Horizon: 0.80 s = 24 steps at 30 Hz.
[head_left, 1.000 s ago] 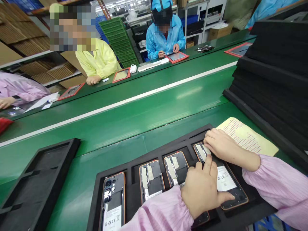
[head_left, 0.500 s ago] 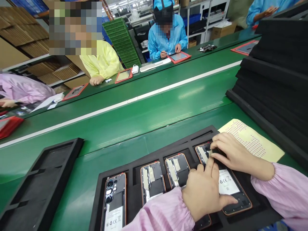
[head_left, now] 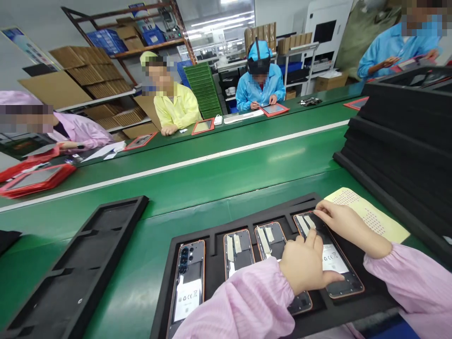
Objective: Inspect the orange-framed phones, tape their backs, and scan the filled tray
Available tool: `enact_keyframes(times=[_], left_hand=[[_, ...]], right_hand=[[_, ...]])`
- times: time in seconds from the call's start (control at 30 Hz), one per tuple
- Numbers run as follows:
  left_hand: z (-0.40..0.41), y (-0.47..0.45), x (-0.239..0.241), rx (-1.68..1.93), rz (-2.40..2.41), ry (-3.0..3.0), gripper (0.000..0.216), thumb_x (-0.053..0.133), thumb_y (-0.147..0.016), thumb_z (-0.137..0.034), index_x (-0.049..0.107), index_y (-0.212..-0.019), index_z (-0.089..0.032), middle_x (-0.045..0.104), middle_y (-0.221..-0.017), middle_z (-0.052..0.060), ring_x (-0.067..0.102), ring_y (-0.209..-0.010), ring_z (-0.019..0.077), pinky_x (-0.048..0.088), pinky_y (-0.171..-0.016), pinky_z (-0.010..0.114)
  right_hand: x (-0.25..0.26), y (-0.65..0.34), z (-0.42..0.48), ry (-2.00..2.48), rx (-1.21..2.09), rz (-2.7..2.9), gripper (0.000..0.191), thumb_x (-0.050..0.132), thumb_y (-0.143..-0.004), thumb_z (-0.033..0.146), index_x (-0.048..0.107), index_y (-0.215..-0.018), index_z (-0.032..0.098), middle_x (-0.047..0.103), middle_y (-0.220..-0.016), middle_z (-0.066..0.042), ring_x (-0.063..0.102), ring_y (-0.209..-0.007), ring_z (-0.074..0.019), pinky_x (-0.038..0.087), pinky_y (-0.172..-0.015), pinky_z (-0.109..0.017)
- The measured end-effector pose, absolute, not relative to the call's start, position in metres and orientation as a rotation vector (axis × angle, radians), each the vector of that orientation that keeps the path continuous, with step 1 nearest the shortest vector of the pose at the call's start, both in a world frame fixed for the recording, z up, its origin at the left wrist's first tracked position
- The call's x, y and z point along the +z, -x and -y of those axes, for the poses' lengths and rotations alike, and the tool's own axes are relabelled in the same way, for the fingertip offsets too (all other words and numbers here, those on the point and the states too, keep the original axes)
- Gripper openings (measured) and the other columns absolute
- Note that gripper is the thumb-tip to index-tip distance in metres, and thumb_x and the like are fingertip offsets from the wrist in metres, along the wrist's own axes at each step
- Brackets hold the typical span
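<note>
Several opened smartphones lie back-up in a black foam tray. The rightmost phone has two pale tape strips across its upper part and a white battery label. My left hand rests over this phone, fingers stretched to the strips and thumb spread low on its back. At its top right corner, my right hand has thumb and forefinger pinched close together; whatever is between them is too small to make out. Similar strips cover two middle phones. The leftmost phone shows its camera lenses uncovered.
A yellow sheet with rows of small red marks lies beyond my right hand. Black foam trays are stacked at the right; another tray sits at the left. Across the green bench, several people work at red-edged mats.
My right hand has moved from the tape strip to the phone's top corner. Both strips now lie flat. My left hand stays on the phone, and the view has tilted up.
</note>
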<state>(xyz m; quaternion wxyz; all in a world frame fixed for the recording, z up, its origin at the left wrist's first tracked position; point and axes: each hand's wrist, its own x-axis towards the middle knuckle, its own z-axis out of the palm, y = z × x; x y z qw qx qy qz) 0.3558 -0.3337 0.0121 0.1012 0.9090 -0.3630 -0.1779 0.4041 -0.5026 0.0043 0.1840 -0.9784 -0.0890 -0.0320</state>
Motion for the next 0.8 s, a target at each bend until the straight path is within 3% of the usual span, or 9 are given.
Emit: enact_keyframes(times=[0.3, 0.5, 0.8], left_hand=[[0.330, -0.350, 0.018, -0.462, 1.086, -2.711, 0.080, 0.027, -0.085, -0.070, 0.040, -0.134, -0.009, 0.032, -0.150, 0.016, 0.056, -0.114, 0.0299, 0.053, -0.084, 0.039], [0.330, -0.351, 0.018, -0.490, 1.085, -2.711, 0.079, 0.032, -0.085, -0.068, 0.038, -0.136, -0.008, 0.030, -0.151, 0.016, 0.056, -0.114, 0.0299, 0.053, -0.082, 0.039], [0.331, -0.354, 0.012, -0.496, 1.073, -2.648, 0.082, 0.039, -0.081, -0.068, 0.036, -0.137, -0.008, 0.033, -0.149, 0.017, 0.055, -0.115, 0.0305, 0.051, -0.086, 0.040]], right_hand=[[0.009, -0.415, 0.476, 2.803, 0.244, 0.237, 0.010, 0.057, -0.091, 0.023, 0.062, -0.092, 0.014, 0.064, -0.093, -0.003, 0.061, -0.083, -0.0139, 0.052, -0.078, -0.033], [0.009, -0.416, 0.477, 2.863, 0.245, 0.373, 0.016, 0.057, -0.091, 0.026, 0.060, -0.082, 0.014, 0.062, -0.085, -0.001, 0.059, -0.076, -0.0122, 0.052, -0.072, -0.030], [0.002, -0.401, 0.489, 2.890, -0.140, 0.563, 0.020, 0.041, -0.091, 0.017, 0.058, -0.081, 0.017, 0.058, -0.083, -0.004, 0.055, -0.073, -0.0150, 0.044, -0.060, -0.027]])
